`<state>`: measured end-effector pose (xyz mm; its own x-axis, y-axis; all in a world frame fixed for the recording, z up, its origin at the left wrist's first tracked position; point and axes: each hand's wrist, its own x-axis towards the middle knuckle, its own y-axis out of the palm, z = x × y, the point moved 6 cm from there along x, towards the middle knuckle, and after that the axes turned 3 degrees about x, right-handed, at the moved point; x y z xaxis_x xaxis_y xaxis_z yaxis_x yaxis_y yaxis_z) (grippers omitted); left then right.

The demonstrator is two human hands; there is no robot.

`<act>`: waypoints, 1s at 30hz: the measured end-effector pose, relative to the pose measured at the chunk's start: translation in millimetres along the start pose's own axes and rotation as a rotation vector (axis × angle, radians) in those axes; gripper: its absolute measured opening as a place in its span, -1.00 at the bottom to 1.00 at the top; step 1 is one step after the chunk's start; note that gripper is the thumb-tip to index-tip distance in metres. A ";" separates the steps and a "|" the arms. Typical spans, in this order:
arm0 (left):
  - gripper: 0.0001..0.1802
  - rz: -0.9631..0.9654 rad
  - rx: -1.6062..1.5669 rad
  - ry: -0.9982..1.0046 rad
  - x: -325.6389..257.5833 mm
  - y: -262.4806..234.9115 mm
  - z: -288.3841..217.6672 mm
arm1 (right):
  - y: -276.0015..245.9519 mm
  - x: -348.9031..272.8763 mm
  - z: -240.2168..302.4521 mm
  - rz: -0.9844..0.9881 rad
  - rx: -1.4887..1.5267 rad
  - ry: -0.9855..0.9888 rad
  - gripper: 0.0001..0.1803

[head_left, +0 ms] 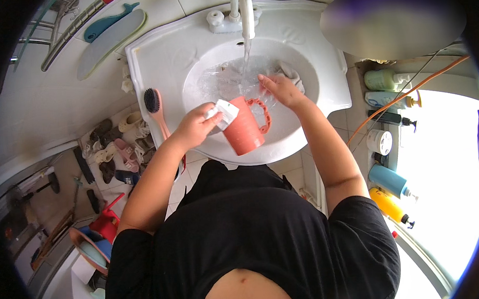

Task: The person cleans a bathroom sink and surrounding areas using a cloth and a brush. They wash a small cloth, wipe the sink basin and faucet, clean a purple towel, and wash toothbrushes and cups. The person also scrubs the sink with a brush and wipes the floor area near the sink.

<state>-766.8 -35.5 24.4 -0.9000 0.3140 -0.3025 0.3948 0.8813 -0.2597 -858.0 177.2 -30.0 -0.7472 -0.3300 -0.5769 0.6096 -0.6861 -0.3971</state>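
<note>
Sink [155, 57], upper centre of frame: white basin holding water, fed by a running tap [246, 15]; a pale cloth [292, 75] lies at its right side. Cup [244, 125], centre: salmon-pink, handle to the right, tilted over the basin's near rim; contents not visible. Left hand [195, 124] closed on a white rag [224, 112] against the cup. Right hand [279, 89], fingers loosely spread, in the water by the handle. Brush [155, 108] on the sink's left ledge.
</note>
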 end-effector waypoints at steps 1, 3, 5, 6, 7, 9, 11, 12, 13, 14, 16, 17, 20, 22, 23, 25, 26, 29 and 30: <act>-0.75 -0.033 -0.107 -0.010 -2.4 -5.1 3.7 | -8.3 7.8 0.9 -0.181 -0.349 -0.118 -0.47; -0.74 -0.139 -0.132 0.021 -11.0 -19.6 7.2 | -4.4 18.0 -11.8 -0.420 -0.910 -0.230 -0.45; -0.73 -0.238 -0.158 -0.038 -22.2 -37.5 14.9 | 10.2 26.1 -24.7 -0.282 -1.042 -0.059 -0.47; -0.72 -0.286 -0.175 -0.113 -30.3 -49.6 18.6 | 16.0 28.7 -30.6 -0.211 -1.108 0.025 -0.47; -0.71 -0.346 -0.219 -0.133 -34.9 -58.9 16.9 | 20.7 32.6 -41.0 -0.156 -1.014 0.077 -0.50; -0.69 -0.476 -0.308 -0.165 -43.2 -78.2 13.2 | 28.5 36.1 -48.6 -0.050 -0.830 0.174 -0.54; -0.68 -0.601 -0.455 -0.120 -50.5 -94.3 22.8 | 30.0 21.9 -36.9 0.095 -0.789 0.133 -0.59; -0.68 -0.619 -0.500 -0.098 -51.4 -99.0 24.1 | 27.6 7.9 -25.0 0.167 -0.772 0.114 -0.61; -0.68 -0.640 -0.547 -0.078 -53.4 -103.1 25.5 | 20.4 -3.6 -16.9 0.158 -0.620 0.098 -0.62; -0.68 -0.662 -0.595 -0.057 -55.2 -108.2 28.0 | 10.0 -16.4 -11.8 0.151 -0.469 0.081 -0.63; -0.71 -0.608 -0.625 -0.004 -53.6 -113.3 35.2 | -15.5 -47.8 -0.9 0.115 -0.147 0.049 -0.65; -0.73 -0.617 -0.643 -0.002 -50.1 -114.9 37.6 | -30.7 -65.3 5.9 0.077 0.024 0.035 -0.65; -0.75 -0.625 -0.682 0.019 -45.5 -115.4 33.9 | -78.0 -109.4 25.7 -0.065 0.378 -0.136 -0.64; -0.74 -0.627 -0.683 0.037 -44.6 -116.1 31.3 | -107.2 -139.6 50.6 -0.233 0.474 -0.270 -0.59; -0.72 -0.633 -0.685 0.024 -43.5 -115.5 30.3 | -119.2 -154.0 58.8 -0.380 0.549 -0.349 -0.59; -0.67 -0.638 -0.678 0.003 -41.7 -114.0 27.8 | -143.8 -170.2 48.4 -0.569 0.557 -0.418 -0.62; -0.66 -0.628 -0.678 -0.003 -41.7 -112.9 28.0 | -150.5 -174.6 47.8 -0.626 0.571 -0.453 -0.64; -0.65 -0.608 -0.650 -0.020 -37.5 -110.3 25.6 | -160.4 -175.3 40.4 -0.900 0.391 -0.351 -0.66; -0.65 -0.618 -0.631 -0.030 -36.4 -109.5 25.6 | -162.0 -166.6 29.3 -0.945 0.291 -0.282 -0.66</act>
<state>-772.5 -152.4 40.4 -0.9100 -0.2844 -0.3018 -0.3442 0.9239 0.1673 -840.1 324.3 151.3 -0.9463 0.3120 0.0848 -0.3196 -0.8628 -0.3917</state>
